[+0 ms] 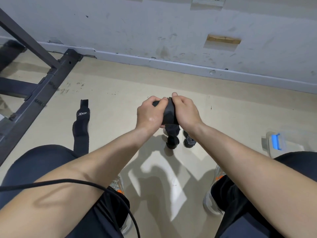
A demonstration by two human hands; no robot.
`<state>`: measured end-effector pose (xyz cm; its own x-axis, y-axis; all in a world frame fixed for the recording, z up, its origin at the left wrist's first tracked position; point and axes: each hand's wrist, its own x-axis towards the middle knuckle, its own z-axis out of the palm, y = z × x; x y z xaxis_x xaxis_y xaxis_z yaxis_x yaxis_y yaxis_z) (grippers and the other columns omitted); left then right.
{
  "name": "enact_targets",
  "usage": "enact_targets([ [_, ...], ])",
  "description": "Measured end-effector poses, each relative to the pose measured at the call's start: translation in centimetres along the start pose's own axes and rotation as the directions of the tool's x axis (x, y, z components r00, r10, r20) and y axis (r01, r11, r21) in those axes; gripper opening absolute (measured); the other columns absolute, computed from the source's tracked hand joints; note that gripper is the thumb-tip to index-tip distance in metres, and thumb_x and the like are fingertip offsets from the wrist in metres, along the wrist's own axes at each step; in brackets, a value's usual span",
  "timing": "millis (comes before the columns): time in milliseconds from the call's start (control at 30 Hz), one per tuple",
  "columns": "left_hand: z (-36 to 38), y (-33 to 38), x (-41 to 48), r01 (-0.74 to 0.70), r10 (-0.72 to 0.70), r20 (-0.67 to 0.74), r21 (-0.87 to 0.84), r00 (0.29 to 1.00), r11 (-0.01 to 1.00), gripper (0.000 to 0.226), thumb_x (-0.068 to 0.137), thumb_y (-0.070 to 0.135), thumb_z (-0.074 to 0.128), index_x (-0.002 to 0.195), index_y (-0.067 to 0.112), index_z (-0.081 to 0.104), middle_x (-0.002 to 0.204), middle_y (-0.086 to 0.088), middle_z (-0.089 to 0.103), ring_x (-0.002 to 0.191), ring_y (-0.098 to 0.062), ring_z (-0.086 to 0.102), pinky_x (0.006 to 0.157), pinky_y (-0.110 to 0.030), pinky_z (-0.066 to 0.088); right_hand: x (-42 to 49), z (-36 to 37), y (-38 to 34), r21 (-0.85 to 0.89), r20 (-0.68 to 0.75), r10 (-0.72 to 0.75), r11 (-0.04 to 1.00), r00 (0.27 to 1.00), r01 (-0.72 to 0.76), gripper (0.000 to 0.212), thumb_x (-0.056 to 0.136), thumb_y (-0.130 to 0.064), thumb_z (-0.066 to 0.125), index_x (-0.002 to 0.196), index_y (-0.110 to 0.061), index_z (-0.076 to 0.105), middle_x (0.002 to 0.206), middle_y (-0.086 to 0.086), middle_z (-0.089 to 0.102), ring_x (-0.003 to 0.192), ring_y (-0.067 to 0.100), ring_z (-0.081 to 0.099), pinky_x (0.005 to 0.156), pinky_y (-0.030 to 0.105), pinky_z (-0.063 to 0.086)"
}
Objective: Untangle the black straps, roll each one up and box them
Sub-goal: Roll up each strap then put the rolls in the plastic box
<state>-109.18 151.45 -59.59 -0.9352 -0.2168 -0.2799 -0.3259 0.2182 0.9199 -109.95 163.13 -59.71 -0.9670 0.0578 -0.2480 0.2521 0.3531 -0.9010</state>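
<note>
Over open floor (120, 78), well off wall (137, 31): left hand (150, 114), right hand (185, 111) grip strap (169, 111).

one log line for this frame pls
phase: rolling | left hand, right hand: grip black strap | floor: rolled straps, flat strap

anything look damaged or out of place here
The scuffed white wall has a rectangular gap exposing brown material. Two rolled black straps sit loose on the beige floor, outside the clear plastic box with a blue latch. One flat black strap lies unrolled beside the dark metal frame.
</note>
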Motion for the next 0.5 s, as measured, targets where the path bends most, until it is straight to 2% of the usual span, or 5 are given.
enact_targets([
  [67, -0.1, -0.3, 0.1, 0.027, -0.027, 0.037, -0.023, 0.999, 0.999, 0.024, 0.095, 0.036, 0.061, 0.089, 0.015, 0.069, 0.091, -0.005, 0.068, 0.077, -0.025, 0.07, 0.046, -0.028, 0.054, -0.4, -0.8, 0.5, 0.098, 0.127, 0.054, 0.993, 0.99, -0.066, 0.042, 0.084, -0.06, 0.056, 0.084, -0.019, 0.066, 0.084, 0.004, 0.071, 0.089, 0.029, 0.07, 0.087, 0.051, 0.058],
  [133, 0.4, -0.8, 0.2, 0.063, -0.058, 0.094, -0.047, 0.994, 0.997, 0.026, 0.096, 0.037, 0.06, 0.092, 0.013, 0.071, 0.094, -0.008, 0.07, 0.082, -0.028, 0.072, 0.048, -0.029, 0.054, -0.7, -2.2, 1.4, 0.169, 0.233, 0.064, 0.98, 0.97, -0.105, 0.034, 0.082, -0.049, 0.067, 0.089, -0.015, 0.064, 0.084, 0.007, 0.069, 0.086, 0.029, 0.07, 0.088, 0.057, 0.058],
  [300, 4.3, -4.4, -0.1, 0.324, -0.29, 0.287, -0.076, 0.913, 0.943, 0.038, 0.098, 0.049, 0.05, 0.105, 0.019, 0.072, 0.101, -0.009, 0.077, 0.089, -0.027, 0.076, 0.054, -0.029, 0.055, -1.0, -4.5, 6.1, 0.208, 0.276, 0.219, 0.937, 0.936, -0.281, 0.027, 0.092, -0.036, 0.071, 0.092, -0.009, 0.067, 0.071, 0.003, 0.07, 0.068, 0.022, 0.066, 0.064, 0.03, 0.054],
  [400, 7.3, -8.3, -0.2, 0.549, -0.473, 0.337, -0.18, 0.814, 0.816, 0.045, 0.098, 0.054, 0.048, 0.116, 0.017, 0.067, 0.099, -0.01, 0.075, 0.078, -0.027, 0.074, 0.056, -0.031, 0.057, -1.1, -4.2, 10.9, 0.237, 0.195, 0.399, 0.867, 0.896, -0.438, 0.044, 0.081, -0.045, 0.077, 0.1, -0.007, 0.068, 0.082, 0.011, 0.069, 0.071, 0.028, 0.061, 0.07, 0.035, 0.048],
  [500, 10.4, -13.2, -0.1, 0.643, -0.572, 0.306, -0.237, 0.761, 0.728, 0.045, 0.089, 0.035, 0.063, 0.127, 0.012, 0.059, 0.111, -0.017, 0.07, 0.064, -0.029, 0.074, 0.059, -0.035, 0.06, -1.3, -4.0, 15.9, 0.294, 0.106, 0.562, 0.77, 0.82, -0.566, 0.047, 0.083, -0.044, 0.078, 0.103, -0.003, 0.069, 0.088, 0.013, 0.07, 0.069, 0.026, 0.064, 0.062, 0.029, 0.053],
])
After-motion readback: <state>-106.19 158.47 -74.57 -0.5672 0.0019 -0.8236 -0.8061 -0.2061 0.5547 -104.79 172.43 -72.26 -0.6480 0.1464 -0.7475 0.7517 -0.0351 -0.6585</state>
